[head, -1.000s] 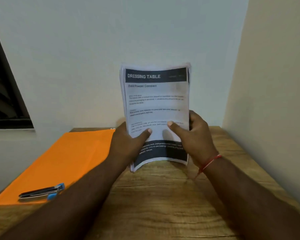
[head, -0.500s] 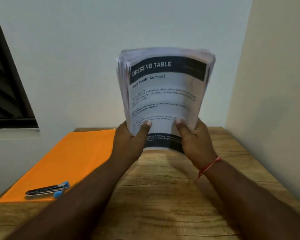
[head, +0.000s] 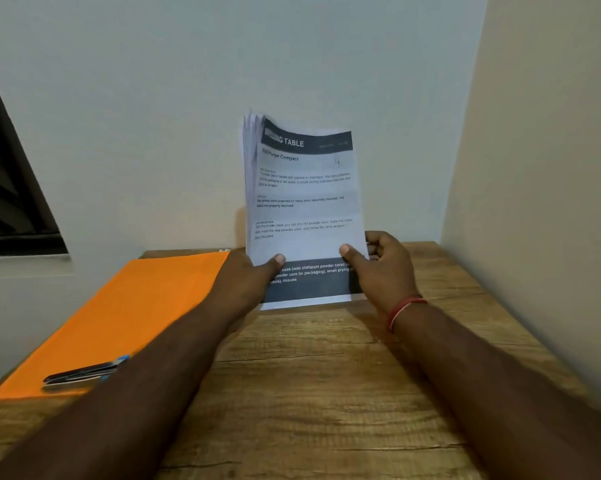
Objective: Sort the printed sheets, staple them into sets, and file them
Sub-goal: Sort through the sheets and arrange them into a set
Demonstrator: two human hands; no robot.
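Observation:
A stack of printed sheets (head: 302,209) stands upright on its bottom edge on the wooden table (head: 309,393); the top page has a dark header reading "TABLE". My left hand (head: 247,282) grips the stack's lower left side, thumb on the front page. My right hand (head: 382,268) holds the lower right side, thumb on the front, fingers curled behind. The sheets fan out slightly at the upper left corner. An orange folder (head: 126,317) lies flat at the left, and a black and blue stapler (head: 84,374) rests on its near end.
A pale wall stands right behind the stack and another wall runs along the table's right edge. A dark window frame (head: 4,188) is at the far left. Bare wood lies between my forearms and the table's near edge.
The stack was lifted off the table half a second ago; now its bottom edge is down on the wood again, with both hands still holding its lower corners.

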